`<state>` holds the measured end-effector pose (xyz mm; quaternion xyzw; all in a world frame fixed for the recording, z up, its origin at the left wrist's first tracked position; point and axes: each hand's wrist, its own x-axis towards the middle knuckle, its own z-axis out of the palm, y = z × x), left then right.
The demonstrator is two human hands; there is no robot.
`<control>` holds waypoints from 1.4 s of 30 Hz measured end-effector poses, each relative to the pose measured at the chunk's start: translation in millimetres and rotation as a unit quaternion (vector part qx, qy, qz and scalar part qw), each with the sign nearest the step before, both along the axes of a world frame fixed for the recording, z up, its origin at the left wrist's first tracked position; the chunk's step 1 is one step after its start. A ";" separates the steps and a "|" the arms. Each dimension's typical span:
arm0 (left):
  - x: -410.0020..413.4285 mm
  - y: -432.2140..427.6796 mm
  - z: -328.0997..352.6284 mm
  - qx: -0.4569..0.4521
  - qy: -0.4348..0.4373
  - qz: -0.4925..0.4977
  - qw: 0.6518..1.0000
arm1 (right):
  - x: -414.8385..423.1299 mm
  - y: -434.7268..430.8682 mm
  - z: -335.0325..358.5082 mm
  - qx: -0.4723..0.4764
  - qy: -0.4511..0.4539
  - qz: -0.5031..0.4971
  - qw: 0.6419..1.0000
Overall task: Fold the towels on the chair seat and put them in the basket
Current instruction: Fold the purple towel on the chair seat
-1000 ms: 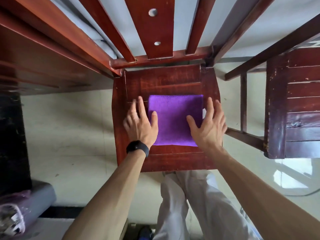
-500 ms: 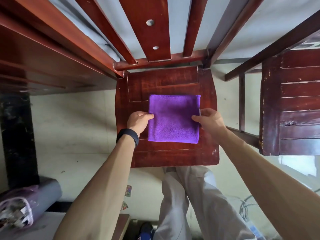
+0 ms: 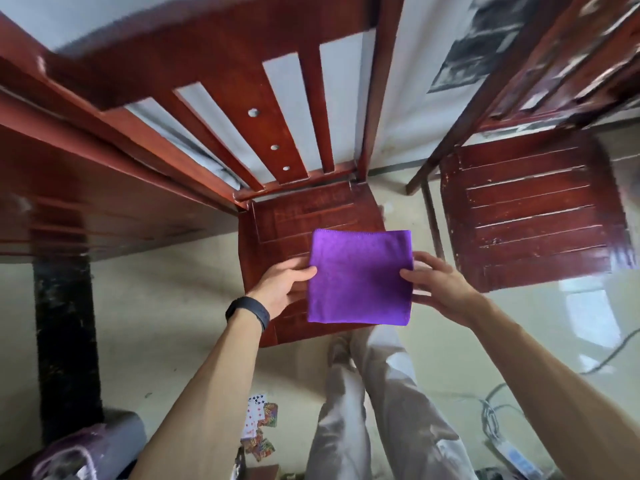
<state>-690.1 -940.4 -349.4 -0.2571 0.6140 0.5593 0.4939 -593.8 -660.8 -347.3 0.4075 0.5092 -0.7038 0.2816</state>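
Pinching with the left hand [image 3: 280,285] the left edge of the purple towel [image 3: 360,275], thumb on top, fingers curled beneath. Pinching likewise with the right hand [image 3: 440,289] at the right edge, thumb above, fingers behind the cloth. Folded into a flat, neat square: deep violet, soft nap, a stitched hem along the far edge. Held level over the front of the red-brown wooden chair seat [image 3: 311,213], overhanging its near edge. Black wristband [image 3: 247,311] on the left wrist. To the right, a second slatted chair [image 3: 533,209]; on the pale floor, scattered playing cards [image 3: 259,420].
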 end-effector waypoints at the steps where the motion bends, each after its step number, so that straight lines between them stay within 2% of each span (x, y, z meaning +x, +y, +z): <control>1: 2.4 10.0 21.6 0.017 0.008 -0.003 1.000 | 7.8 7.1 26.0 0.008 0.013 -0.020 1.000; 5: 7.4 54.2 112.2 0.081 0.053 -0.027 0.995 | 41.4 33.2 135.0 0.052 0.096 -0.082 0.991; 9: 11.6 107.7 198.0 0.142 0.095 -0.080 0.982 | 84.9 62.1 228.7 0.113 0.169 -0.152 0.967; 13: 20.6 179.2 275.8 0.175 0.147 -0.166 0.959 | 141.1 97.4 302.3 0.163 0.226 -0.233 0.932; 18: 50.9 300.3 341.4 0.222 0.184 -0.275 0.917 | 209.5 159.9 371.9 0.230 0.261 -0.336 0.875; 28: 170.1 584.5 422.1 0.295 0.209 -0.427 0.829 | 361.8 348.4 434.1 0.323 0.274 -0.481 0.767; 34: 255.4 726.4 459.2 0.331 0.215 -0.483 0.782 | 450.0 459.0 464.0 0.354 0.280 -0.523 0.723; 42: 335.6 887.5 484.2 0.369 0.215 -0.524 0.737 | 530.3 589.7 479.6 0.385 0.291 -0.567 0.668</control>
